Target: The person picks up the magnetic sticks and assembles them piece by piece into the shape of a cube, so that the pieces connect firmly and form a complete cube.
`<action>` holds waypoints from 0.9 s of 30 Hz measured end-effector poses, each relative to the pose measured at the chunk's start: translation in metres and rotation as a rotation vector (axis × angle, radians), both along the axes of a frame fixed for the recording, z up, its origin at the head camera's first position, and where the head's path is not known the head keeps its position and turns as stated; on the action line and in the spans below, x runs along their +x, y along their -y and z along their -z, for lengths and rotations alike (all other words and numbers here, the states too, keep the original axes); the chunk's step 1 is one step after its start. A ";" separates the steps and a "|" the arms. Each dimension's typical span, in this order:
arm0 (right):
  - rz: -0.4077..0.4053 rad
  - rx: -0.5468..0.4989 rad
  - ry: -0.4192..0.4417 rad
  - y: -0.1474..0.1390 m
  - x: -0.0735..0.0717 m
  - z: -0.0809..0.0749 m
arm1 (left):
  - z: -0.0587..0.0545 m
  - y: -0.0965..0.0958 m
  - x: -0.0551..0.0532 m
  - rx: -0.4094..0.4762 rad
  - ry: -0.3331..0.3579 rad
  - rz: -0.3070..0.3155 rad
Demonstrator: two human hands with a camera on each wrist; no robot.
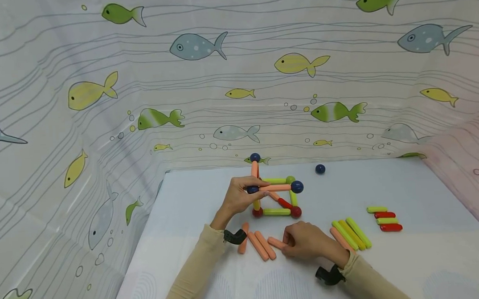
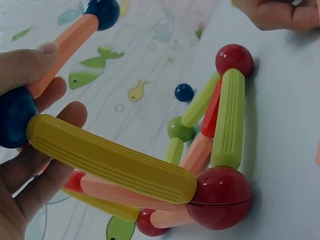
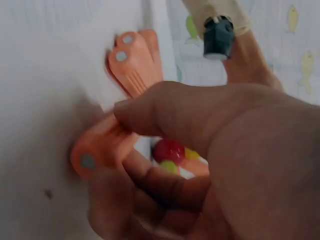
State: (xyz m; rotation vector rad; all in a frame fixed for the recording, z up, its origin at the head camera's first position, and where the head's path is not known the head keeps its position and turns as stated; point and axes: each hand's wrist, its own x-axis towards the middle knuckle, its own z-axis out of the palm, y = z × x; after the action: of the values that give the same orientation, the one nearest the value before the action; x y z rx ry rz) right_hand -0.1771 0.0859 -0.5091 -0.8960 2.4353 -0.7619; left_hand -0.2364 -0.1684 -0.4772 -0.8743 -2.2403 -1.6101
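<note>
A frame of magnetic rods and balls stands on the table, with a yellow rod (image 2: 110, 155) rising from a red ball (image 2: 222, 197) to a blue ball (image 2: 15, 117). At that blue ball, my left hand (image 1: 241, 194) pinches an orange rod (image 1: 279, 188) that points right and carries another blue ball (image 1: 297, 187) on its end. In front of the frame, my right hand (image 1: 307, 240) pinches a loose orange rod (image 1: 275, 243) between thumb and fingers, low at the table. The right wrist view shows this rod's grey magnet end (image 3: 87, 161).
More orange rods (image 1: 259, 246) lie left of my right hand. Rods in green, yellow and orange (image 1: 351, 234) lie to its right, with short green and red rods (image 1: 387, 219) farther right. A loose blue ball (image 1: 320, 168) sits at the back near the fish-patterned cloth (image 1: 295, 133).
</note>
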 end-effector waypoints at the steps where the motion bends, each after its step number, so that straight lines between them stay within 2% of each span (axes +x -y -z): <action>1: -0.025 -0.016 0.012 -0.004 -0.003 -0.001 | 0.000 0.000 0.000 0.006 0.001 0.001; 4: -0.084 -0.102 0.059 -0.018 -0.015 -0.005 | 0.001 0.000 0.000 0.008 0.000 0.005; 6: -0.086 -0.185 0.100 -0.029 -0.026 -0.007 | 0.002 0.001 0.000 0.011 0.000 0.013; 8: -0.046 -0.248 0.118 -0.040 -0.036 -0.008 | 0.002 0.001 0.000 0.005 -0.001 0.015; 12: 0.104 -0.342 0.111 -0.053 -0.050 -0.005 | 0.003 0.001 0.000 0.014 0.006 0.017; 14: 0.168 -0.385 0.094 -0.055 -0.053 0.000 | 0.003 0.001 -0.001 0.018 0.013 0.014; 17: 0.222 -0.454 0.056 -0.052 -0.056 0.011 | 0.003 0.001 -0.001 0.015 0.010 0.012; 22: 0.230 -0.565 0.017 -0.042 -0.059 0.024 | 0.003 0.002 -0.002 0.009 -0.016 0.023; 27: 0.231 -0.602 0.013 -0.036 -0.060 0.029 | 0.004 0.004 -0.003 0.004 -0.020 0.027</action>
State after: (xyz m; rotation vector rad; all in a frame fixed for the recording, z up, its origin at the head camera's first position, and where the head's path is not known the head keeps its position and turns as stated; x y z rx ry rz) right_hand -0.2372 0.1220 -0.5384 -0.8032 2.3496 -1.6338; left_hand -0.2392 -0.1721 -0.4810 -0.9195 -2.2207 -1.6100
